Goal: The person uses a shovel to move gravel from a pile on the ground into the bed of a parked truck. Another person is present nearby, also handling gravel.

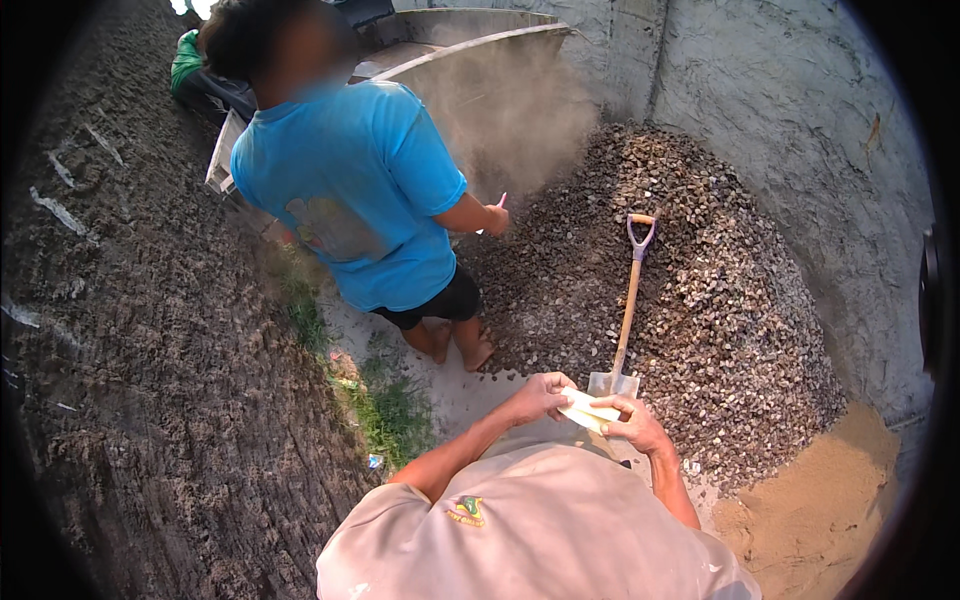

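In front of my chest, both hands hold a pale cream, flat, strip-like thing (588, 408), whose kind I cannot make out. My left hand (541, 396) grips its left end with bent fingers. The thumb and fingers of my right hand (636, 424) pinch the other end. Just beyond my hands is a shovel (628, 315) with a wooden shaft and a purple D-shaped grip. Its shaft leans on the gravel, and its metal blade points toward me.
A large gravel heap (720, 290) lies ahead, against a grey wall (790, 110). Sand (820, 500) spreads at the right. A person in a blue shirt (350, 190) stands barefoot at the left, near a big dusty metal container (480, 50). Another person in green (186, 60) is behind.
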A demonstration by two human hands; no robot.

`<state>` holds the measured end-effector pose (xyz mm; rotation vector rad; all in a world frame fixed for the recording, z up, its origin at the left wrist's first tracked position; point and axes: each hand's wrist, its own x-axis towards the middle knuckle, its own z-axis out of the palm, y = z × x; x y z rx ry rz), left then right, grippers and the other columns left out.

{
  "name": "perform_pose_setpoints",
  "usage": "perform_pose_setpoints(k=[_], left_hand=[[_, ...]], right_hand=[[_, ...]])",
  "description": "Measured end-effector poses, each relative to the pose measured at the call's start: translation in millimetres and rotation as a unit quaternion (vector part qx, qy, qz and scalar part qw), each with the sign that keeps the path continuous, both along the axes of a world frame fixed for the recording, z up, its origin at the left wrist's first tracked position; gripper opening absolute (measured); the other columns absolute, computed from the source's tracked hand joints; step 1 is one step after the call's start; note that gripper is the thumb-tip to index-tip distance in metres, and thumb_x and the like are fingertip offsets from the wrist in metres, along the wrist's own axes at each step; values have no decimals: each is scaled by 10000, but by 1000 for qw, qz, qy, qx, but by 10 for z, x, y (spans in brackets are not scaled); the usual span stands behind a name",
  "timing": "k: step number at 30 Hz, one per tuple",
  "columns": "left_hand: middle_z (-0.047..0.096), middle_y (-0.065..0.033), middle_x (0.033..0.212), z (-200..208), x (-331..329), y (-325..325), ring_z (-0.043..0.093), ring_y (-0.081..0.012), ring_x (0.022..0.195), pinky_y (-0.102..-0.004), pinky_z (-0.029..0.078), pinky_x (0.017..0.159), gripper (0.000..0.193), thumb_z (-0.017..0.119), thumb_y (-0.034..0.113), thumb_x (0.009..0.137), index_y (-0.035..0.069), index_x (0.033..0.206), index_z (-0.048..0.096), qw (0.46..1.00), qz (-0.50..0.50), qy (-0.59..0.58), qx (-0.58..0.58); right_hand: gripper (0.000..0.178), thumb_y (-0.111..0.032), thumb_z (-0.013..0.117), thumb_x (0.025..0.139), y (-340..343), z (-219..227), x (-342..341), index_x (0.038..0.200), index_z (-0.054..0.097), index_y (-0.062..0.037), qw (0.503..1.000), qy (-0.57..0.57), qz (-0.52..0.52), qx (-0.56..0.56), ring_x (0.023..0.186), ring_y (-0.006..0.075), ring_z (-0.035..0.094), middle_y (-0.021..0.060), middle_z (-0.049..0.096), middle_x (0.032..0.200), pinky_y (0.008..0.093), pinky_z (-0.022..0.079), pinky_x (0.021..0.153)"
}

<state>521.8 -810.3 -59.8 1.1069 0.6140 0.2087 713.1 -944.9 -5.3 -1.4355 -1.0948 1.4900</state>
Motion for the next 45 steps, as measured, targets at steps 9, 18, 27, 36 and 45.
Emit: perform_pose_setpoints(k=[9,18,27,36,45], left_hand=[[618,-50,790,50,394,-282,562,-91,688,-251,470,593,111,563,-6,824,-4,931,535,978,-111,-37,173],[621,-34,851,296,1014,-930,572,-86,752,-260,483,648,191,626,96,826,8,978,550,956,-64,10,285],[635,-20,854,55,1776,-2033,571,-78,749,-246,472,660,214,653,127,812,14,979,582,983,-10,48,174],[641,-46,890,379,2200,-3176,581,-98,799,-266,474,727,240,674,93,784,-11,987,597,980,92,46,173],[647,-66,889,277,2237,-4031,605,-114,776,-254,498,677,246,629,62,811,-24,1038,593,965,158,6,209]], right_hand=[[172,-129,605,792,-467,-195,66,868,644,21,985,-97,-134,-56,634,97,540,46,620,713,254,437,577],[168,-170,582,842,-947,-244,565,835,599,-4,983,-163,-78,43,633,75,512,24,597,725,252,420,556],[105,-116,567,858,-1950,-388,1293,889,565,-16,990,52,-118,52,639,52,517,-1,579,737,227,424,557],[255,-230,530,877,-2760,-289,1766,882,606,14,994,62,-86,-19,658,113,564,39,598,751,269,487,575],[209,-211,562,846,-3318,-180,2036,772,595,-19,999,-21,1,39,556,68,471,-12,538,636,237,384,504]])
